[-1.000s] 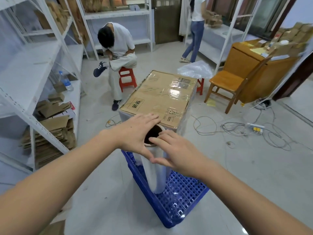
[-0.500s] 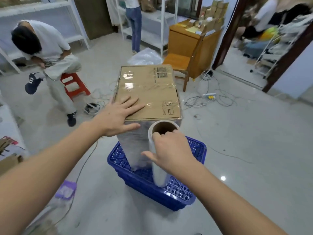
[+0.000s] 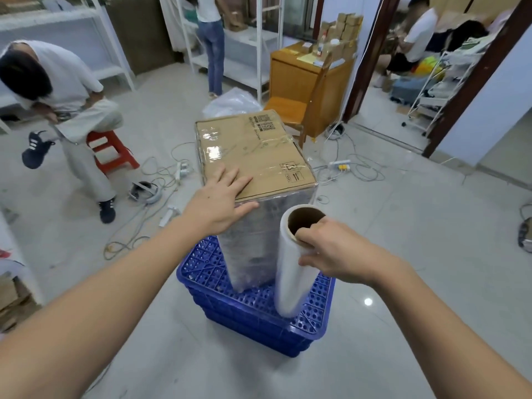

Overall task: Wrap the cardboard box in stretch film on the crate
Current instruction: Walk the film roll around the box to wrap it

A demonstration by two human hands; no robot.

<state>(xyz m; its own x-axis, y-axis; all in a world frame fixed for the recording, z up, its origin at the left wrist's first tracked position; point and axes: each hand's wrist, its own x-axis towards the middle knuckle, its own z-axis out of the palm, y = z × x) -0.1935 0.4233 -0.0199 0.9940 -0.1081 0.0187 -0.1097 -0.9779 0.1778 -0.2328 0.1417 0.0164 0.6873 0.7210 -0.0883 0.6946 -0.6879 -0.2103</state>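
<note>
Two bare hands at work over pale glossy floor tiles. Tall brown cardboard box, film-wrapped, upright on perforated blue plastic crate. Left hand flat, fingers spread, pressing its near top corner. Right hand gripping upright clear stretch-film roll just beside it, fingers hooked in the core. Loose white cables beyond; bare floor right.
</note>
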